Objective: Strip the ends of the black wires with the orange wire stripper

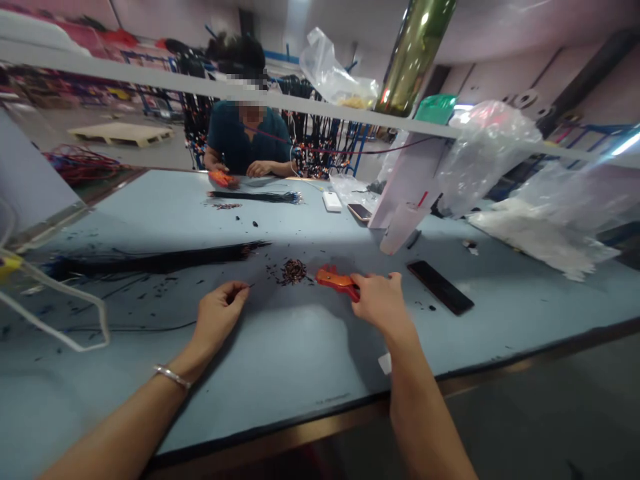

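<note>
Between the thumb and fingers of my left hand (223, 308) is a thin black wire (165, 328), its short tip poking out to the right and its length trailing left over the table. My right hand (379, 298) is wrapped around the handles of an orange-red wire stripper (336, 278), whose head points left. Just beyond that head lies a small pile of dark cut bits (294, 271). Behind my left hand stretches a long bundle of black wires (175, 261), its ends towards the pile.
A black phone (441, 287) lies right of my right hand, with a plastic cup (403, 227) behind it. Across the table (295, 360) a person (250, 137) sits by another wire bundle (255, 197). A shelf bar (280, 100) crosses above; plastic bags (545, 227) lie at right.
</note>
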The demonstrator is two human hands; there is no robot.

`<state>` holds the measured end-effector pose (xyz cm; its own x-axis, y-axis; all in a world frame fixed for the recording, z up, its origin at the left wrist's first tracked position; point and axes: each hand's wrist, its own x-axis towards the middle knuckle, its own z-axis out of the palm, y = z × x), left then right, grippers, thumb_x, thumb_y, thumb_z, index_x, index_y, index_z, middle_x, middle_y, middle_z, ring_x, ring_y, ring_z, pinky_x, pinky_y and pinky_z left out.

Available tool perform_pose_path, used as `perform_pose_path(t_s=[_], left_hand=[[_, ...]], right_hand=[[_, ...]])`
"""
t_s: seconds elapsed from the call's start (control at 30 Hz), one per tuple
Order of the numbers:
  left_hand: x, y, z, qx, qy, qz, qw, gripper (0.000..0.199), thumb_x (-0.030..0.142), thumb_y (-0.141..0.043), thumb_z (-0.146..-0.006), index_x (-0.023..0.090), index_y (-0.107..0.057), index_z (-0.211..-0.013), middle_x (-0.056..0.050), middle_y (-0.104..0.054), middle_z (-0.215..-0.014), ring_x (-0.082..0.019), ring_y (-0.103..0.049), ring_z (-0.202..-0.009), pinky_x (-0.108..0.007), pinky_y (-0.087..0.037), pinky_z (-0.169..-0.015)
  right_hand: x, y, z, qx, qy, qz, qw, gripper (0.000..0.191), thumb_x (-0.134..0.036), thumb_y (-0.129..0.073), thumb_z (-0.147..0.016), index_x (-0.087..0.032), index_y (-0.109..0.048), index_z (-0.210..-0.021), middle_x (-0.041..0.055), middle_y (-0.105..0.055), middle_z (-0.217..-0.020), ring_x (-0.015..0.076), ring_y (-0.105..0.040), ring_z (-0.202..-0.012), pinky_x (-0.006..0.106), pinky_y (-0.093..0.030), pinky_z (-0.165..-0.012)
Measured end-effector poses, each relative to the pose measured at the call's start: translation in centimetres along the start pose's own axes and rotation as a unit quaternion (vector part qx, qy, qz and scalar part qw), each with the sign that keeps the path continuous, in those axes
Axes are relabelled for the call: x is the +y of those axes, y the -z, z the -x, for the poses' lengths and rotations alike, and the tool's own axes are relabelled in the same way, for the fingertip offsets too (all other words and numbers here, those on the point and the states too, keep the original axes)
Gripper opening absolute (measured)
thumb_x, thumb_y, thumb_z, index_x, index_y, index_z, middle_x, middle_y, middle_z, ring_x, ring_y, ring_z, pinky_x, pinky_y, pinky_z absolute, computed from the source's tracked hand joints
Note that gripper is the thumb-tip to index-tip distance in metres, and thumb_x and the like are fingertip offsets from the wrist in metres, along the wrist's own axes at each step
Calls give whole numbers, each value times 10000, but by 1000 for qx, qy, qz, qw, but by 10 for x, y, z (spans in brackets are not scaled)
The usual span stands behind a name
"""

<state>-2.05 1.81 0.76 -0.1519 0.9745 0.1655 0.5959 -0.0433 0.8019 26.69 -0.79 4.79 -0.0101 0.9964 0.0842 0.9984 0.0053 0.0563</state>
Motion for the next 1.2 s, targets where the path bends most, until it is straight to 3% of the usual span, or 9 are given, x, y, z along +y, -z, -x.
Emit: perform_pose_path(t_s=[0.13, 0.4, 0.57, 0.7, 0.8, 0.9, 1.07, 1.13, 1.2], left_hand=[[-5, -2, -2, 2, -19, 10, 1000, 325, 464, -528, -723, 194, -691, -804, -26, -724, -750, -224, -644, -734, -295, -476, -674], [-13, -6, 0, 0, -58, 18, 998, 312, 446, -518, -750, 195, -694, -810, -18, -704, -707, -189, -615, -678, -267, -452, -621], [-15, -8, 0, 3, -71, 25, 997, 297, 421, -519, -747, 188, -698, -795, -26, -713, -717, -182, -610, -660, -260, -453, -612], [-15, -10, -1, -4, -71, 21, 997, 315, 429, -512, -751, 174, -692, -793, -34, -709, -704, -185, -605, -652, -255, -441, -588], [-14, -9, 0, -5, -69, 24, 997, 324, 428, -505, -755, 163, -686, -801, -40, -709, -712, -185, -603, -654, -255, -441, -594], [-14, -8, 1, 3, -64, 16, 998, 325, 431, -505, -758, 164, -683, -801, -34, -703, -703, -182, -596, -643, -258, -437, -600], [-14, -7, 1, 4, -57, 25, 998, 323, 426, -497, -764, 167, -687, -796, -38, -720, -739, -188, -619, -683, -261, -451, -633], [-14, -6, 1, 1, -50, 22, 998, 319, 422, -498, -763, 168, -688, -796, -36, -721, -732, -188, -621, -677, -260, -454, -624], [-13, -6, 1, -4, -46, 17, 999, 315, 420, -501, -761, 170, -688, -800, -32, -721, -724, -187, -621, -667, -258, -459, -614]], right_hand=[[0, 1, 9, -28, -1, 61, 998, 232, -162, -614, -737, -184, -681, -959, 117, -677, -867, 279, -632, -824, 492, -243, -876], [-47, -12, -8, 0, 39, 38, 998, 291, -204, -661, -734, -170, -657, -1023, 135, -672, -951, 275, -624, -879, 492, -255, -930], [-33, -4, -9, 10, 16, 12, 1000, 280, -220, -633, -747, -189, -652, -1025, 114, -675, -908, 260, -622, -858, 453, -280, -886], [-27, 1, 6, 0, 126, -72, 989, 371, -222, -613, -734, -229, -636, -1104, 74, -672, -922, 236, -610, -858, 376, -300, -828], [-37, 1, 12, -49, 238, -158, 957, 516, -228, -641, -705, -268, -588, -1218, 30, -671, -986, 204, -601, -902, 314, -305, -819], [-52, 0, 10, -74, 286, -157, 943, 516, -248, -660, -708, -268, -593, -1219, 32, -670, -985, 199, -600, -894, 314, -293, -832], [-56, -10, 2, -43, 198, -61, 977, 329, -215, -625, -717, -199, -664, -1043, 91, -679, -911, 252, -607, -864, 404, -267, -872], [-53, -15, 1, -27, 168, -68, 983, 360, -203, -622, -705, -188, -656, -1063, 105, -680, -945, 261, -602, -886, 413, -267, -883], [-51, -20, 2, -22, 187, -114, 975, 441, -213, -627, -702, -201, -628, -1143, 90, -677, -974, 251, -597, -905, 395, -282, -886]])
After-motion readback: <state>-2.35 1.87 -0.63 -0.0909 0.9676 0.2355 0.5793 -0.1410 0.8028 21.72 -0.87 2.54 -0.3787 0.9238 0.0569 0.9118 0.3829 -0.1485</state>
